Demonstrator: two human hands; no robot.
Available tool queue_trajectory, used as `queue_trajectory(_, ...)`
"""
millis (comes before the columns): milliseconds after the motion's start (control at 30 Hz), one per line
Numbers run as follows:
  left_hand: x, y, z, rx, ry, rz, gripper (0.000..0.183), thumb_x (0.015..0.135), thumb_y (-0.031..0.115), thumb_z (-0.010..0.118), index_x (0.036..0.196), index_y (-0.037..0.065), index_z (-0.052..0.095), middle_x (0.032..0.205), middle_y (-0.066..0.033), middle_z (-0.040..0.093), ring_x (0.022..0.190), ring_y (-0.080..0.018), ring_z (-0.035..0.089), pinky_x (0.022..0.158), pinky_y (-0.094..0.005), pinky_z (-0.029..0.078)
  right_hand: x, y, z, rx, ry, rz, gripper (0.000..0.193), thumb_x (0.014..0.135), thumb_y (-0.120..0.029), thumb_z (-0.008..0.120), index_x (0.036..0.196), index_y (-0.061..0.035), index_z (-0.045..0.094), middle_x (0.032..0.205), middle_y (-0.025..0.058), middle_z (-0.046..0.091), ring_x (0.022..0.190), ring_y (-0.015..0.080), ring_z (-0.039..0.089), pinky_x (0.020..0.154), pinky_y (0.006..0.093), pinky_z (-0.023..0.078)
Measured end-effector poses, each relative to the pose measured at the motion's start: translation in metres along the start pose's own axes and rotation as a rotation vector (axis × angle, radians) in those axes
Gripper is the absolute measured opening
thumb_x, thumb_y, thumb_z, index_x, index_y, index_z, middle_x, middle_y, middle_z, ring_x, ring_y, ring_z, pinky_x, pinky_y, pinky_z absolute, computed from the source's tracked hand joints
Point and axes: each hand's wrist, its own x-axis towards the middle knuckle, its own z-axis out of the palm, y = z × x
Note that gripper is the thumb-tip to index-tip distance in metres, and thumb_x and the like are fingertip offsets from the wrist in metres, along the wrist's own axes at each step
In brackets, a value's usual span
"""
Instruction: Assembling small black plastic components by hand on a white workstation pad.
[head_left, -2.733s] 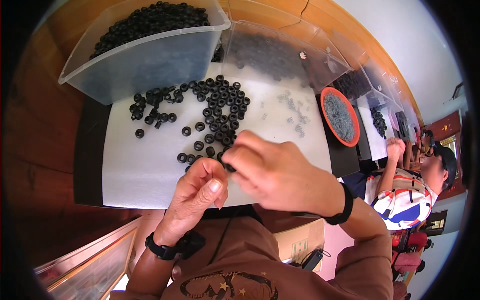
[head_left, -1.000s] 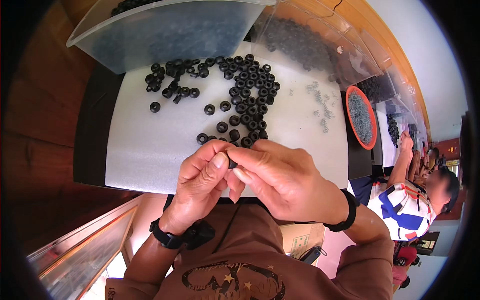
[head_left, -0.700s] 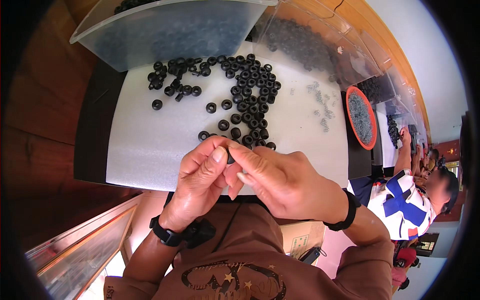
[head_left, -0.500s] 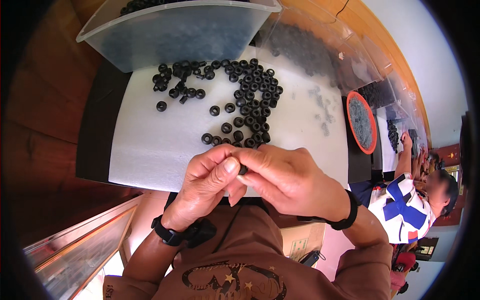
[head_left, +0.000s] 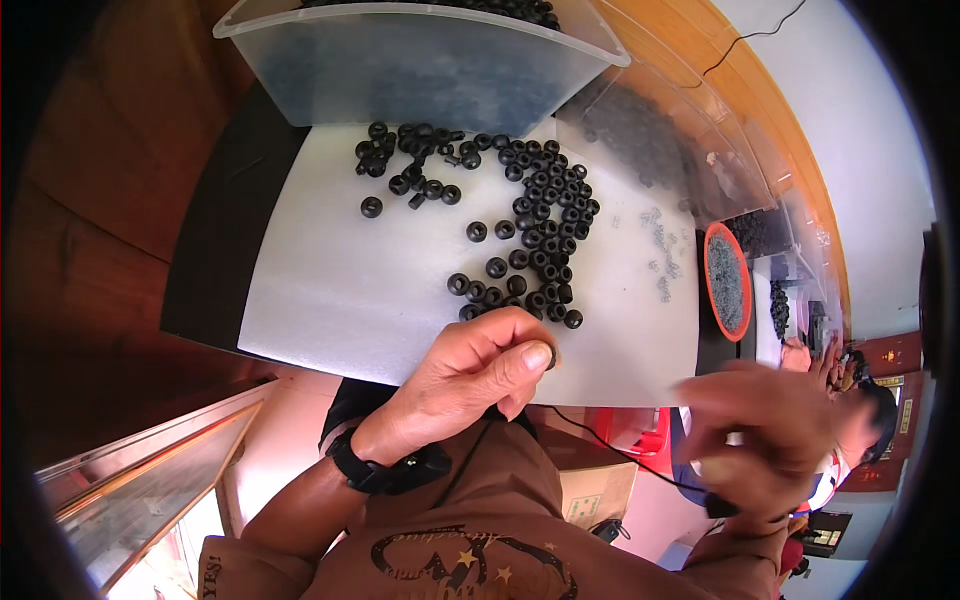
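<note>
Above the near edge of the white mat (head_left: 340, 270), my left hand (head_left: 470, 370) is closed, thumb against the bent fingers. Between them sits a small black bead-like piece (head_left: 552, 357), mostly hidden by the fingertips. Away to the right, my right hand (head_left: 760, 430) is smeared by motion. Its fingers look bent, but whether they hold anything does not show. Beyond my left hand lie several round black pieces with holes (head_left: 545, 240), grouped in a loose band. Farther left is a cluster of similar black pieces, some with short stems (head_left: 410, 165).
A translucent tub (head_left: 430, 85) of black pieces stands at the far side. Small clear parts (head_left: 665, 250) lie on the mat's right. Past them is an orange basket (head_left: 737, 335) of greyish pieces. A person (head_left: 855, 420) sits at the right, and a cardboard box (head_left: 595, 495) stands below.
My hands were together around a small black piece. The right has come away and swung to the right, while the left keeps the piece. The view has shifted, so the tub sits farther right.
</note>
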Motion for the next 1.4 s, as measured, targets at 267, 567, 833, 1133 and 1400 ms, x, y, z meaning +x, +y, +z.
queue_trajectory(267,-0.002,-0.001,-0.002,-0.057,0.022,0.009,0.039,0.108,0.036,0.049,0.106,-0.002,0.059,0.072,-0.0029,0.052,0.064,-0.0125,0.052,0.063,-0.0261,0.044,0.091,0.003,0.004,-0.378,-0.204,-0.144,0.038,0.093,-0.016,0.067,0.126,0.0003,0.06,0.088,0.0087,0.066,0.068,0.015,0.063,0.06,0.0276,0.046)
queue_trajectory(567,-0.002,0.005,-0.001,-0.05,-0.024,-0.024,0.036,0.109,0.032,0.049,0.101,-0.001,0.059,0.072,-0.003,0.053,0.065,-0.012,0.053,0.061,-0.0268,0.043,0.184,0.077,0.095,-0.587,-0.243,-0.378,0.035,0.092,-0.016,0.066,0.125,-0.0066,0.058,0.11,0.0161,0.058,0.093,0.0379,0.066,0.079,0.0461,0.055)
queue_trajectory(833,-0.001,0.006,-0.006,-0.02,-0.055,-0.041,0.036,0.11,0.033,0.047,0.099,0.001,0.058,0.071,-0.0007,0.052,0.064,-0.0091,0.05,0.061,-0.0252,0.042,0.194,0.107,0.093,-0.557,-0.276,-0.35,0.03,0.091,-0.017,0.069,0.119,-0.0107,0.061,0.106,0.0132,0.057,0.088,0.0374,0.063,0.075,0.046,0.051)
queue_trajectory(1133,0.0,0.008,-0.011,-0.034,-0.071,-0.079,0.038,0.109,0.035,0.049,0.101,0.0,0.06,0.077,-0.0032,0.056,0.067,-0.0102,0.052,0.062,-0.0259,0.044,0.176,0.105,0.064,-0.764,-0.294,-0.208,0.039,0.089,-0.021,0.071,0.124,-0.0077,0.06,0.103,0.0141,0.06,0.087,0.0384,0.064,0.074,0.047,0.05)
queue_trajectory(1400,0.003,0.007,-0.012,0.034,-0.095,-0.051,0.037,0.109,0.034,0.048,0.102,-0.001,0.059,0.077,-0.0034,0.056,0.067,-0.0104,0.053,0.062,-0.0261,0.044,0.18,0.103,0.08,-0.614,-0.221,-0.372,0.031,0.086,-0.014,0.073,0.115,-0.0061,0.063,0.103,0.0106,0.059,0.087,0.034,0.064,0.071,0.0435,0.052)
